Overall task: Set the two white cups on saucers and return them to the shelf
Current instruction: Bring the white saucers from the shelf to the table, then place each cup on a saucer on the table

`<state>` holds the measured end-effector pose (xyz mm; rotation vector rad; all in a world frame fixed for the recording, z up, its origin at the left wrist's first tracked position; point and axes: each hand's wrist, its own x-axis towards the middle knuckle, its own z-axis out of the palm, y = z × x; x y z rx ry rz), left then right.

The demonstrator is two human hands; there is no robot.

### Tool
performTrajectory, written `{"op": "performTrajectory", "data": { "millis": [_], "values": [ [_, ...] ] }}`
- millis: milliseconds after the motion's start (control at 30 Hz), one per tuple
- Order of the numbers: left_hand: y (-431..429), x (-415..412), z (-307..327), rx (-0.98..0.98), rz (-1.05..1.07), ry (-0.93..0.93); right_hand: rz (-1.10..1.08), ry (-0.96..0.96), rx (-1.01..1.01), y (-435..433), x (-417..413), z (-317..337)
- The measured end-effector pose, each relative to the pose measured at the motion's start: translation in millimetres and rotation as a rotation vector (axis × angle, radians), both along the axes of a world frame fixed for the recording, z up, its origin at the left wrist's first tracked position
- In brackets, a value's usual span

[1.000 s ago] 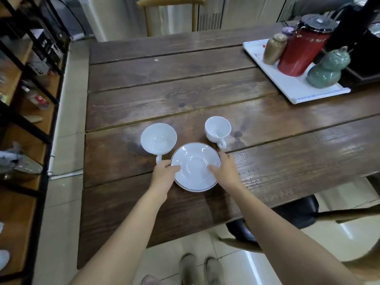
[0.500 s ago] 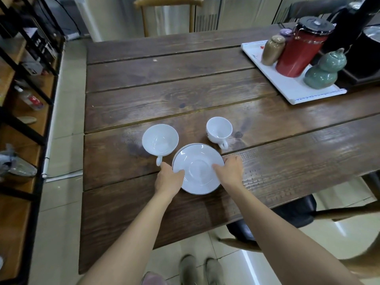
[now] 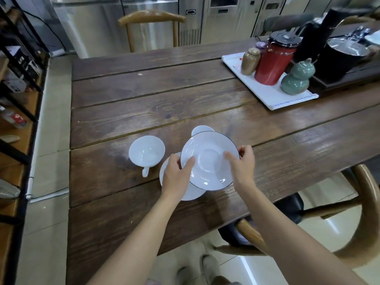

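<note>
Cups: one [image 3: 146,152] at nine o'clock of the raised saucer [image 3: 209,160], one [image 3: 202,130] half hidden at twelve. Both hands [image 3: 176,177] [image 3: 241,164] pinch its rim — tilting it could knock the hidden cup, or the lower saucer [image 3: 192,193].

A dark wooden counter [image 3: 164,95] of broad planks fills the middle of the room. Beyond its far edge stands a wooden chair [image 3: 151,19] with a curved back, and behind that a row of stainless steel cabinets [image 3: 144,9] catching soft reflections. Off the counter's left edge, a black-framed shelf [image 3: 14,120] with orange-brown boards runs along pale floor tiles [image 3: 51,140]. At the near right corner another wooden chair [image 3: 368,212] with a dark seat is partly tucked under, and the glossy floor there reflects a bright strip of light.
</note>
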<state>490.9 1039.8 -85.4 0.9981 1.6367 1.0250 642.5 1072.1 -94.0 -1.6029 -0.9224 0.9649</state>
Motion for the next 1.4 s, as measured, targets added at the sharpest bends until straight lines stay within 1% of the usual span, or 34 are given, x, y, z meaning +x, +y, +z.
{"op": "performTrajectory", "data": {
  "millis": [100,233,433,567,633,767,900,967,1033,1100,1167,1200,1233,1300,1333,1400],
  "values": [
    [11.3,23.9,8.3,0.017,-0.07,-0.034,-0.057,-0.009,0.03,11.1,29.2,9.8],
    [29.9,60.3,15.8,-0.001,-0.156,-0.077,-0.11,-0.017,0.022,29.4,71.0,10.8],
    [56.3,105.3,10.5,-0.172,-0.223,-0.191,-0.056,-0.086,-0.051,54.6,123.2,-2.9],
    [67.7,122.7,-1.5,-0.293,-0.159,-0.287,0.107,-0.131,-0.158,65.5,144.3,-20.6],
    [71.9,127.9,-8.8,-0.357,-0.123,-0.305,0.187,-0.158,-0.202,70.5,150.7,-30.0],
    [79.1,131.8,-20.0,-0.397,-0.037,-0.319,0.243,-0.184,-0.239,79.8,155.5,-45.0],
    [84.3,133.6,-25.5,-0.414,0.004,-0.287,0.28,-0.207,-0.249,87.1,157.7,-51.8],
    [88.4,134.1,-25.9,-0.436,-0.006,-0.228,0.294,-0.262,-0.267,90.5,160.2,-53.6],
    [92.2,132.5,-24.0,-0.484,-0.079,-0.102,0.317,-0.373,-0.307,93.8,162.0,-53.4],
    [93.0,129.3,-17.8,-0.518,-0.237,0.102,0.263,-0.548,-0.303,99.4,162.0,-49.9],
    [94.2,125.0,-6.1,-0.456,-0.369,0.338,0.169,-0.646,-0.226,106.5,157.0,-42.9],
    [94.4,122.9,4.0,-0.373,-0.353,0.416,0.161,-0.643,-0.176,110.4,151.6,-38.5],
    [94.0,119.7,14.6,-0.271,-0.274,0.463,0.194,-0.623,-0.127,113.6,144.7,-33.9],
    [94.4,107.8,27.6,-0.07,-0.014,0.529,0.336,-0.598,-0.044,118.4,127.2,-27.6],
    [95.6,98.5,27.8,0.004,0.095,0.576,0.412,-0.613,-0.01,119.9,118.1,-26.8],
    [97.8,77.8,20.3,0.084,0.221,0.633,0.531,-0.643,0.024,120.7,101.3,-26.7]
  ]
}}
